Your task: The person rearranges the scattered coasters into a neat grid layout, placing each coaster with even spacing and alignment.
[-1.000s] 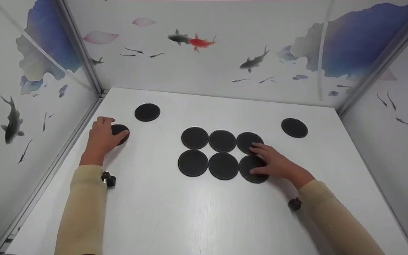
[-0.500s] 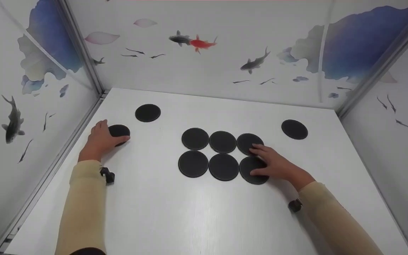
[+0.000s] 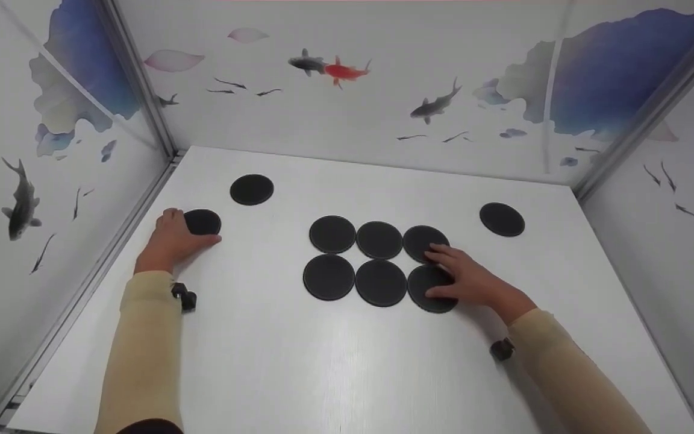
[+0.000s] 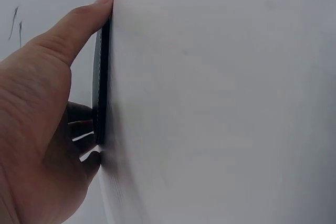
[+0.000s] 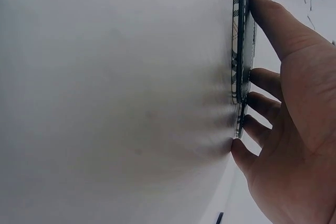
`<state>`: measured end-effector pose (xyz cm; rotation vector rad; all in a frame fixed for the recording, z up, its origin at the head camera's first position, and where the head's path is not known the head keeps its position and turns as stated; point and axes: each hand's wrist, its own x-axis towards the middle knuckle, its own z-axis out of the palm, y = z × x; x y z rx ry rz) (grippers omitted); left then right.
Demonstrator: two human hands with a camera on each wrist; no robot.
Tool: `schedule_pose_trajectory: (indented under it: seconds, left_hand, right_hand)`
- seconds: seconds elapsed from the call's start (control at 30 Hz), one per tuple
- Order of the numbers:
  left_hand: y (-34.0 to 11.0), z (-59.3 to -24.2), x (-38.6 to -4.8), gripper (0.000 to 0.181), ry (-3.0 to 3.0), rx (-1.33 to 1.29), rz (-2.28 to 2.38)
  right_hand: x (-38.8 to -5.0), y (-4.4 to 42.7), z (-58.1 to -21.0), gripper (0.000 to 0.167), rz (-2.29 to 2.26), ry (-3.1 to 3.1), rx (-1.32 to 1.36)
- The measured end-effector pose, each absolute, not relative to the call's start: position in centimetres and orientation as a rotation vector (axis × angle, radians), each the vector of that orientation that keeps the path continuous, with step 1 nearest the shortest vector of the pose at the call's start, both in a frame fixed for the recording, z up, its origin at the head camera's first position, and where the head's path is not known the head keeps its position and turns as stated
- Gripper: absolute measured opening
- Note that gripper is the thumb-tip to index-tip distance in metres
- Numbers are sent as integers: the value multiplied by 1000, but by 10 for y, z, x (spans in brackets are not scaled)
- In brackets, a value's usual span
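At the table's left, my left hand (image 3: 172,244) holds a black round coaster (image 3: 205,222) by its edges. Its thumb lies along the near edge and its fingers are at the left side. In the left wrist view, the thumb tip touches the rim of that coaster (image 4: 103,77), which lies flat or nearly so. My right hand (image 3: 472,278) rests with spread fingers on the right end of a two-row block of coasters. Its fingertips touch the back right coaster (image 3: 420,240), and its thumb lies on the front right coaster (image 3: 422,286), partly covering it.
Beside the right-hand pair, the block has further coasters (image 3: 329,277) edge to edge. One loose coaster (image 3: 252,190) lies at the back left and another (image 3: 502,219) at the back right. White panels (image 3: 347,126) printed with fish enclose the white table (image 3: 347,367).
The left hand has shifted slightly nearer, its thumb moving to the coaster's near edge and its fingers drawing down along the left side. The right hand and the coasters stay in place.
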<state>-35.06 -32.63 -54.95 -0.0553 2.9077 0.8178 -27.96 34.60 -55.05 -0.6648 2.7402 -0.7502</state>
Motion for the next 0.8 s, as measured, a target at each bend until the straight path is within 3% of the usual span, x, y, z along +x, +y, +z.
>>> schedule_pose_trajectory:
  seconds: [0.47,0.8]
  left_hand:
    - [-319,-547,-353,119,3009,-61,729]
    - [-315,-541,-352,125,2976,-119,695]
  right_hand:
    - [-278,348,-551,96,-778,2725,-638]
    - [-278,347,-550,96,-747,2739,-668]
